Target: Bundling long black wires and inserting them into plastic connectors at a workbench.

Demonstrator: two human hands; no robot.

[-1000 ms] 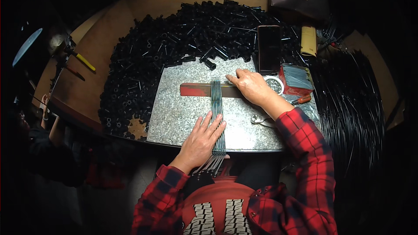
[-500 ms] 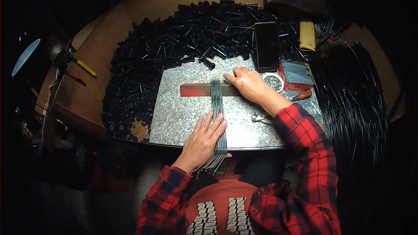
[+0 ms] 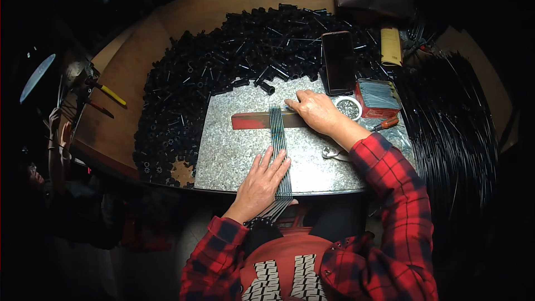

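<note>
A flat row of several thin dark metal rods point(image 3: 277, 136) runs lengthwise over a metal plate, the far ends crossing a red and brown bar point(image 3: 248, 121). My left hand point(image 3: 259, 185) lies over the rods' near part, fingers long and slightly spread. Its thumb tip shows on the other side, below the row, so the rods are held between. Past the plate's near edge, the rods fan out toward dark ends. My right hand point(image 3: 317, 112) is closed in a pinch beside the rods' far tips, above the bar. What its fingertips hold is hidden.
Black tubular parts point(image 3: 223, 50) are heaped behind and left of the plate point(image 3: 223, 156). At right are a phone point(image 3: 338, 61), a white bowl of small metal pieces point(image 3: 348, 108), a red box point(image 3: 378, 99), a screwdriver point(image 3: 385, 123), pliers point(image 3: 333, 151) and many black wires point(image 3: 451, 122).
The whole view has shifted slightly, with the table sitting a little lower in it. Both hands keep nearly the same place at the rods and the bar.
</note>
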